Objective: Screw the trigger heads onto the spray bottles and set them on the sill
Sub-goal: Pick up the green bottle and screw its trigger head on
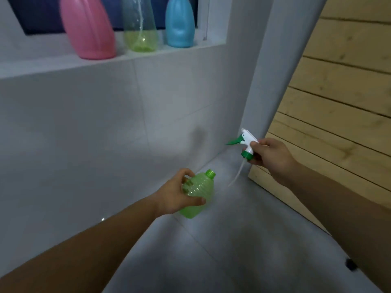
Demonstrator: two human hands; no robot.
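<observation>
Bare forearms enter from the bottom corners, both reaching forward over a grey tiled floor [232, 240].

Left hand [179, 195]: fingers curled around a small green spray bottle [197, 193], thumb pressed across the near side of the body, the other fingertips hooked over the far shoulder. Bottle is translucent plastic, ribbed in horizontal rings, squat with a rounded shoulder; tilted, neck pointing up and to the right, past the fingertips. Threaded neck [210, 173] is darker green and open, no head on it. Held clear of the floor.

Right hand [270, 154]: thumb and fingers pinched on the body of a trigger head [247, 144], just above its green screw collar. Head is white moulded plastic with a green lever sticking out to the left, away from the fingers. A thin pale dip tube [238, 173] hangs below the collar, slanting down-left. Tube tip and bottle neck are near but apart.

Beyond the fingers, on a white sill [63, 64]: pink bottle [88, 28], clear bottle [139, 24] with yellow-green liquid at the bottom, blue bottle [179, 22]. Tops are cut off by the frame; cannot tell if heads are fitted.

Right of the right hand: pale wood-plank panel [338, 92], knotty, grooved.
</observation>
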